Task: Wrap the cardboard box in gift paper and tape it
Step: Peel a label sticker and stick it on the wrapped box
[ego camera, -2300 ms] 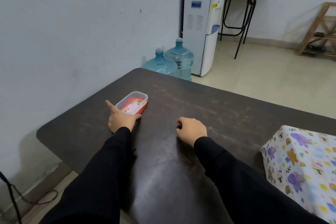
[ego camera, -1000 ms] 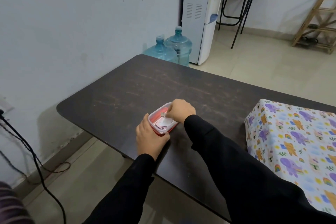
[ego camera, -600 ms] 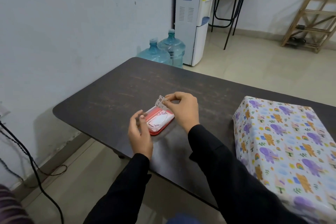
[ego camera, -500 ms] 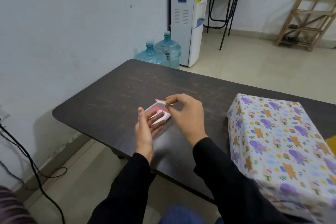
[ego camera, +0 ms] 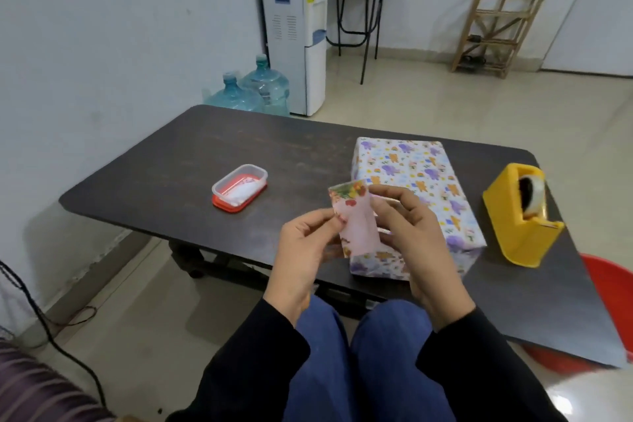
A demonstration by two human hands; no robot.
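The box [ego camera: 421, 181], covered in white gift paper with purple and orange cartoon animals, lies on the dark table [ego camera: 274, 147] right of centre. In front of it, above the table's near edge, both hands hold a small pink card [ego camera: 354, 219] with a flowery top edge. My left hand [ego camera: 305, 250] pinches its left edge. My right hand [ego camera: 414, 233] pinches its right side with curled fingers. A yellow tape dispenser [ego camera: 520, 216] stands on the table to the right of the box.
A small clear container on a red lid [ego camera: 239, 192] sits left of centre on the table. A red tub [ego camera: 613, 288] shows under the table's right end. A water dispenser [ego camera: 294, 27], two blue jugs [ego camera: 253, 89] and a wooden rack [ego camera: 496, 31] stand behind.
The card came out of the small container and now sits between both hands near my body. The container stays on the table to the left. The view swung right, revealing the tape dispenser.
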